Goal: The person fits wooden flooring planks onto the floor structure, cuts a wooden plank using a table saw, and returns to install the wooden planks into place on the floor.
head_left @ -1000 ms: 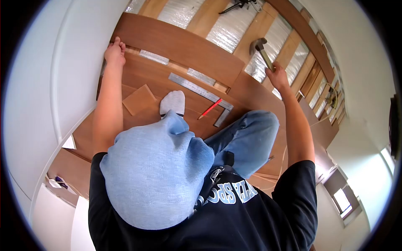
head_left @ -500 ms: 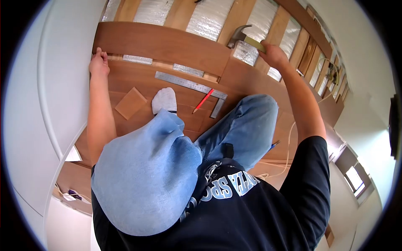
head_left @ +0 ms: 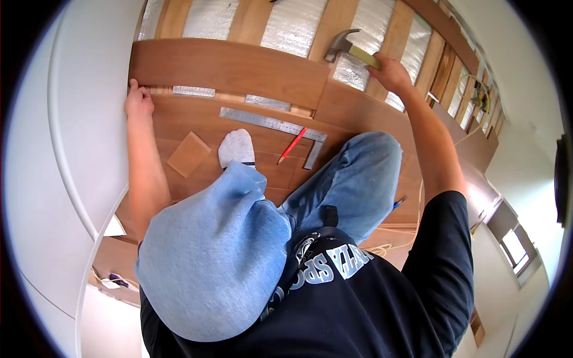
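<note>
My right hand [head_left: 391, 74] is wrapped round the handle of a claw hammer [head_left: 352, 49], held over the joists with its head close to the joint between two boards. At the far left, by the white wall, my left hand [head_left: 139, 102] has its fingers curled at the near edge of a brown floorboard [head_left: 227, 64]. What those fingers pinch, if anything, is hidden. Between this board and the laid flooring [head_left: 197, 113] runs a narrow gap. A steel carpenter's square [head_left: 262, 121] lies on the flooring, with a red pencil [head_left: 292, 145] across it.
Pale wooden joists [head_left: 334, 30] with silvery foil between them stretch beyond the boards. A small board offcut [head_left: 188, 154] lies left of my socked foot [head_left: 236, 148]. A white panel [head_left: 89, 119] stands along the left. A cord [head_left: 418, 206] trails at the right.
The view has shifted slightly. My left fingers have changed their pose at the board's edge, with one finger now pointing up over it. The hammer remains held near the same spot.
</note>
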Demonstrator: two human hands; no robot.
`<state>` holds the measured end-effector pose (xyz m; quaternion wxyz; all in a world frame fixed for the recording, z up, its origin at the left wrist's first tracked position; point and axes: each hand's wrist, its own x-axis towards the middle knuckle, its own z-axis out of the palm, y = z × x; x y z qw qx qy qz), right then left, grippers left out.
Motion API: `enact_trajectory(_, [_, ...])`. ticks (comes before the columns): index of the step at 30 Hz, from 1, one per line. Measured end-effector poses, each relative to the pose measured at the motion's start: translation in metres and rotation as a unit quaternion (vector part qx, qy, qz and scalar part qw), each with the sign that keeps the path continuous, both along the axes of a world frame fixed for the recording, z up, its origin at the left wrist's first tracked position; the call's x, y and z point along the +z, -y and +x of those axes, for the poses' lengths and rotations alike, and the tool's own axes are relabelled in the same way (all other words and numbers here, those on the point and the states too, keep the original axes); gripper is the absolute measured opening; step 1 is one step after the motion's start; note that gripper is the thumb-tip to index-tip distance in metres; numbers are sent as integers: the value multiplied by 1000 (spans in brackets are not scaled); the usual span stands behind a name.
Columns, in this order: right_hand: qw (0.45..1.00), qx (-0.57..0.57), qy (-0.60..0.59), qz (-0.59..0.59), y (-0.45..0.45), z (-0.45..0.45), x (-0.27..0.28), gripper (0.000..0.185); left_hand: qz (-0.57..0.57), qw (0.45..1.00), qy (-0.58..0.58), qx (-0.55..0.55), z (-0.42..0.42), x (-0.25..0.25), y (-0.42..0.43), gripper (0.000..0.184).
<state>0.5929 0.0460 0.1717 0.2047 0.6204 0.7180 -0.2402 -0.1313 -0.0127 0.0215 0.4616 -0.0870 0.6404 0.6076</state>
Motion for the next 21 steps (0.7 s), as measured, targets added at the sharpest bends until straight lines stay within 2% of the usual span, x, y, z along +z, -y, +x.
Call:
enact_trajectory(2, [993, -52, -66, 88, -1, 6, -10, 45, -20, 1000, -4, 9, 5, 8, 0, 14])
enact_trajectory(6, [984, -61, -78, 145, -2, 10, -35, 49, -18, 1000, 11, 5, 12, 24, 3, 5])
enact_trajectory(8, [955, -10, -77, 287, 9, -4, -47, 52, -2, 999, 31, 12, 15, 33, 8, 5])
enact_trajectory(10, [932, 15, -100, 347, 26, -44, -40, 54, 14, 998, 52, 20, 20, 40, 6, 6])
enact_trajectory(11, [926, 65, -154, 339, 39, -64, -37, 62, 9, 998, 64, 26, 22, 43, 5, 9])
enact_trajectory(13, [942, 92, -207, 247, 78, -113, -23, 98, 6, 997, 69, 37, 23, 51, 8, 12])
enact_trajectory(14, [968, 99, -166, 161, 91, -138, -1, 109, 38, 995, 88, 2, 21, 51, 11, 11])
enact_trajectory(15, [971, 115, -156, 138, 100, -150, -4, 114, 69, 992, 105, -34, 19, 53, 15, 11])
enact_trajectory(17, [972, 135, -127, 143, 97, -159, -3, 117, 81, 991, 100, -32, 23, 58, 16, 10])
enact_trajectory(21, [967, 135, -147, 156, 91, -160, -14, 116, 29, 997, 78, 0, 43, 73, 11, 10])
